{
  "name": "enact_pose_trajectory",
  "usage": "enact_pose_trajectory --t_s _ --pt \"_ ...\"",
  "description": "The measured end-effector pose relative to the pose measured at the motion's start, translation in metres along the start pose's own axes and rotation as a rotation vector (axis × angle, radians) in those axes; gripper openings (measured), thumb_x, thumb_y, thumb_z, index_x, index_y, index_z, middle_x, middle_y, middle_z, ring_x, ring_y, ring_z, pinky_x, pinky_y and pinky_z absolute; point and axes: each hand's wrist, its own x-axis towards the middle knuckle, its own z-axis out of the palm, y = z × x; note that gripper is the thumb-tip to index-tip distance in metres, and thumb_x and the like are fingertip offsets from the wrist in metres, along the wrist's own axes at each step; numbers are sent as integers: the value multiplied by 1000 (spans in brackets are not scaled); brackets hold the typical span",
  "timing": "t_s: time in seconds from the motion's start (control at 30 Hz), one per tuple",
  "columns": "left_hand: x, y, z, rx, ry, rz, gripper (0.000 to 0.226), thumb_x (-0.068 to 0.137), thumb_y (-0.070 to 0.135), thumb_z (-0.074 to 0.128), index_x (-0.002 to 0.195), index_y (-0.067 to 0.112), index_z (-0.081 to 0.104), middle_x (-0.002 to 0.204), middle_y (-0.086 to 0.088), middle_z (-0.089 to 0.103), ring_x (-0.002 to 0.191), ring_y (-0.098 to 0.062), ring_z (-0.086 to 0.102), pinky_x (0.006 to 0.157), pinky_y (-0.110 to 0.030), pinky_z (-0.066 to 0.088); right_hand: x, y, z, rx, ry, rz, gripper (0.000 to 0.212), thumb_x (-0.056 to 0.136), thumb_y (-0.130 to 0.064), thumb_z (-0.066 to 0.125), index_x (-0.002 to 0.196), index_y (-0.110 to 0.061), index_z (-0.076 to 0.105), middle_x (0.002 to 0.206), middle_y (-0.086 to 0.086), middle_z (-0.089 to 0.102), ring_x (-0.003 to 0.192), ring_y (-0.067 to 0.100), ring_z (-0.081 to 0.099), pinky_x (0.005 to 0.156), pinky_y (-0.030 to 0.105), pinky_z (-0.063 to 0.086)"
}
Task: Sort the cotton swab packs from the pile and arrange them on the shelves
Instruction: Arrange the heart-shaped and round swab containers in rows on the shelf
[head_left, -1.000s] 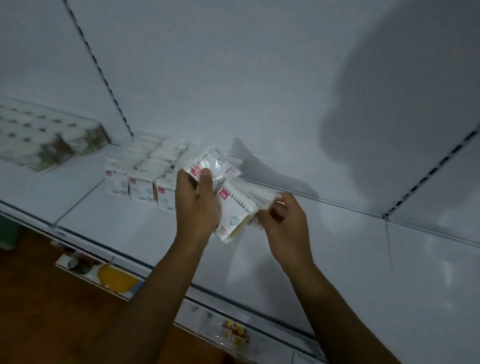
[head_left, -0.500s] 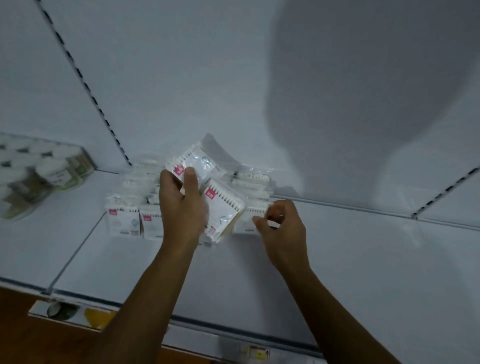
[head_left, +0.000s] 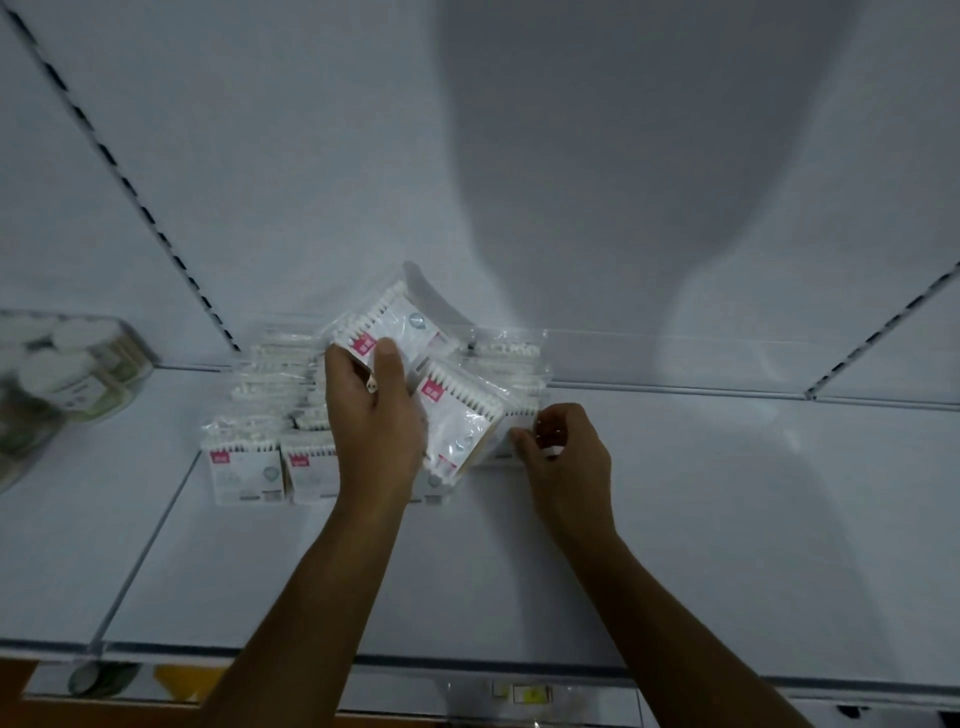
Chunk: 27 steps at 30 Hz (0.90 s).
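Near edge: shelf (head_left: 675, 545) front lip runs across the bottom, with a price-tag strip (head_left: 524, 693) under it, labels too blurred to read. Both forearms reach in from the bottom over the bare shelf surface.

Left hand (head_left: 376, 421): fingers curled round two cotton swab packs held fanned apart above the shelf. Upper pack (head_left: 400, 325) tilts up-left, thumb pressed across its front beside the red label. Lower pack (head_left: 462, 421) tilts down-right, red label at its upper left, swab tips in a row along the top edge. The two packs overlap under the palm.

Right hand (head_left: 563, 452): just right of the lower pack, fingers curled, pinching the edge of a standing pack (head_left: 511, 426) at the right end of the shelf group. That pack is mostly hidden behind the hand and the lower pack, so can't tell how much of it is gripped.

Behind and left of the hands: arranged packs (head_left: 249, 467) stand upright on the shelf in rows, red labels facing near, two clear in the front row, more rows behind running to the back panel. Further packs (head_left: 506, 353) stand at the far right of the group, against the back.

Far left: clear tub of round cotton items (head_left: 62, 364), blurred, well apart from the packs.

Far: white back panel (head_left: 311, 156) with slotted uprights left and right; large shadow on it upper right.
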Motion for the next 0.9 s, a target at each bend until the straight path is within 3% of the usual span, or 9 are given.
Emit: enact_pose_trajectory --t_s 0.2,0.3,0.4,0.47,0.57,0.6,0.7,0.77,0.9 --pt "-6 2 10 15 -16 3 10 103 27 46 94 28 46 92 13 60 75 11 60 67 -14 48 -12 -19 -17 102 87 -59 21 89 -34 66 104 -27 52 99 -12 59 89 5 58 72 19 44" --pt "-14 4 21 14 -33 8 6 104 26 43 108 21 45 97 17 58 79 16 59 65 -7 45 -20 -44 -24 346 -91 -88 20 89 -33 62 107 -25 55 102 -11 66 89 2 64 73 17 52" --pt "-22 7 27 43 -82 11 13 105 27 43 113 17 44 97 17 58 77 20 59 60 -3 45 -21 -54 -23 423 -143 -37 26 89 -19 71 110 -24 56 109 -7 70 95 8 69 79 29 59" --pt "-19 6 22 53 -96 39 12 104 27 45 113 19 47 97 18 61 81 16 62 64 -9 50 -20 -51 -25 440 -92 -33 23 89 -13 70 107 -22 58 107 -4 70 93 13 71 76 34 61" --pt "-5 2 8 49 -90 54 5 100 33 50 104 31 52 95 21 67 91 -1 67 79 -40 60 -19 -32 -29 347 -59 -22 22 90 -14 70 108 -19 59 104 -6 70 90 13 70 73 39 62" --pt "-2 2 5 40 -98 49 3 100 33 50 99 35 53 93 24 67 91 -4 68 80 -45 59 -19 -25 -30 306 -56 -20 22 89 -15 71 108 -20 60 103 -8 69 88 12 70 72 39 62" --pt "-2 5 3 -32 -168 -5 13 102 23 50 96 34 53 88 27 68 87 -2 69 73 -36 60 -23 -12 -25 188 -68 -57 28 86 -16 74 102 -33 59 99 -14 69 85 7 69 71 27 60" --pt "-4 3 2 2 -210 -2 11 101 22 52 96 31 55 88 20 69 86 -4 69 74 -36 60 -24 -8 -19 100 -91 -86 33 86 -15 74 101 -38 56 98 -15 68 85 5 68 70 19 56" --pt "-4 -4 -3 59 -239 26 9 99 21 56 97 30 57 91 13 68 82 4 66 70 -18 52 -21 -1 -8 -11 -78 -114 28 87 -19 73 104 -35 56 99 -16 66 87 1 63 76 21 55"
